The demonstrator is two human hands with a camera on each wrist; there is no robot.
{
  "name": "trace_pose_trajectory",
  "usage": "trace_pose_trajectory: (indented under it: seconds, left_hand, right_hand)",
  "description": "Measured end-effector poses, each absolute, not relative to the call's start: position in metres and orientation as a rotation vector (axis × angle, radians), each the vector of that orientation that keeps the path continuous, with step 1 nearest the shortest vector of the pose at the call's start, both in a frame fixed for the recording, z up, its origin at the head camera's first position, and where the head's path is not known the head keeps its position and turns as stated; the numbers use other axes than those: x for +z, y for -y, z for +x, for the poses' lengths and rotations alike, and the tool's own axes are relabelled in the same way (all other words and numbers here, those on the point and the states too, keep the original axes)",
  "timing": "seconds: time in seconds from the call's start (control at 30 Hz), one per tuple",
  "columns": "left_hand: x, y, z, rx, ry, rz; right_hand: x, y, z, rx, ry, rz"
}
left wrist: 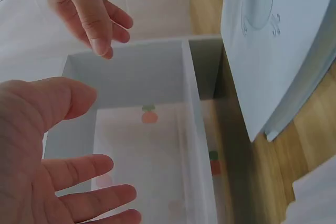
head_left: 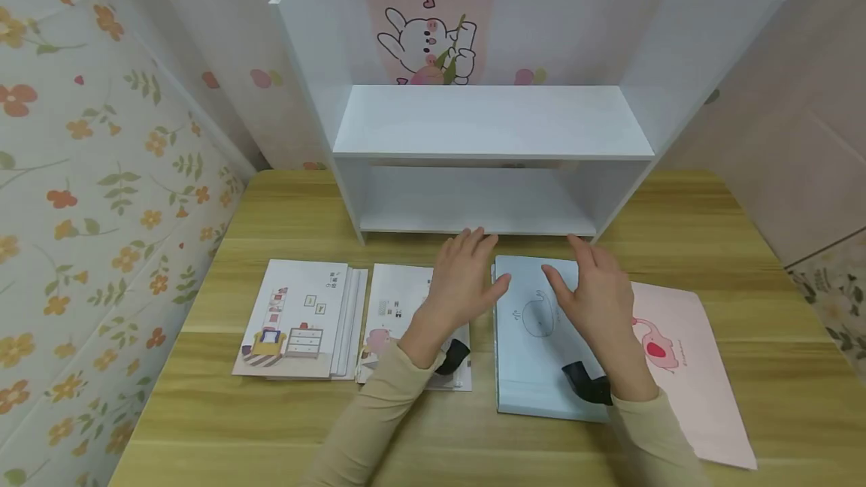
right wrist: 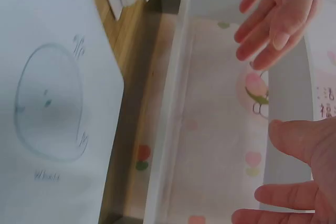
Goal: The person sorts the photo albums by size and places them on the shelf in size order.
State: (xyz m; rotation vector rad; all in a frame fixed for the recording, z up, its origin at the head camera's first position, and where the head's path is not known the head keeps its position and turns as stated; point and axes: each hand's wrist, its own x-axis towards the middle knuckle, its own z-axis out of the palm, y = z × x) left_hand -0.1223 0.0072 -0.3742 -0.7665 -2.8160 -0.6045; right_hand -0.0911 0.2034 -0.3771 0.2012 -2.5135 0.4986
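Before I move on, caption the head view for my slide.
Left hand partly over white rectangular illustrated booklets, right hand partly over a pale-blue rectangular book, before a white shelf unit.

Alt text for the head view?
A person's left hand and right hand hover, open and empty, before a white shelf on a wooden table. On the table, left to right: white books in two piles, a blue book, a pink book.

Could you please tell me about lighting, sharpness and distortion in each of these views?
Head view: soft, fairly even light, the sides of the white shelf splaying outward toward the top; left wrist view: pale, low contrast, with a dark, shaded strip of wooden table beside the blue book; right wrist view: likewise washed out, the lettering on that book faint and soft.
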Motion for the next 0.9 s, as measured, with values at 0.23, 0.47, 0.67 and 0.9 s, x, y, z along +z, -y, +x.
trace_pose_trajectory:
  seconds: [0.23, 0.47, 0.67, 0.9]
  left_hand:
    - [-0.378, -0.023, -0.115, -0.93, 2.768, -0.887]
    - [-0.378, -0.044, -0.103, -1.183, 2.808, -1.006]
    - [-0.384, -0.066, -0.096, -1.364, 2.842, -1.048]
    - [-0.392, -0.097, -0.081, -1.597, 2.917, -1.063]
  right_hand:
    - [-0.379, -0.222, -0.08, 0.538, 2.579, 0.084]
    - [-0.38, -0.239, -0.07, 0.602, 2.59, 0.0]
    - [-0.384, -0.257, -0.061, 0.609, 2.621, -0.058]
    - [-0.393, -0.281, -0.05, 0.574, 2.633, -0.122]
